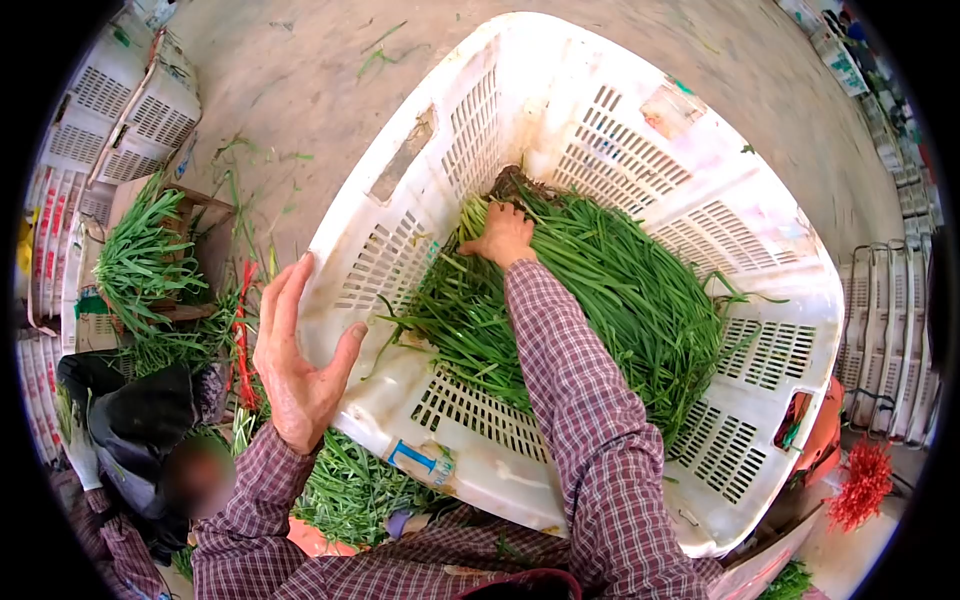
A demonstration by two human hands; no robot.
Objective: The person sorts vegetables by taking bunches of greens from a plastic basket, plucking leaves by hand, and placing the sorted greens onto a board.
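A big white plastic crate [575,60] with slotted walls stands in front of me, holding a thick heap of long green garlic chives [620,290]. My right hand [503,235] is inside it, fingers curled over the pale stem ends of the chives, with the thumb out to the left. Dark, earthy root ends [520,182] show just beyond those fingers. At the crate's left rim is my left hand [300,365], holding nothing, its fingers stretched and thumb apart. Whether it touches the rim I cannot tell.
More cut greens [365,490] lie below the crate, and another bunch [150,255] rests on a box at left. Red ties [243,340] hang nearby; a red bundle [860,485] is at right. Another person [140,440] sits at lower left. Stacked crates [130,110] line both sides.
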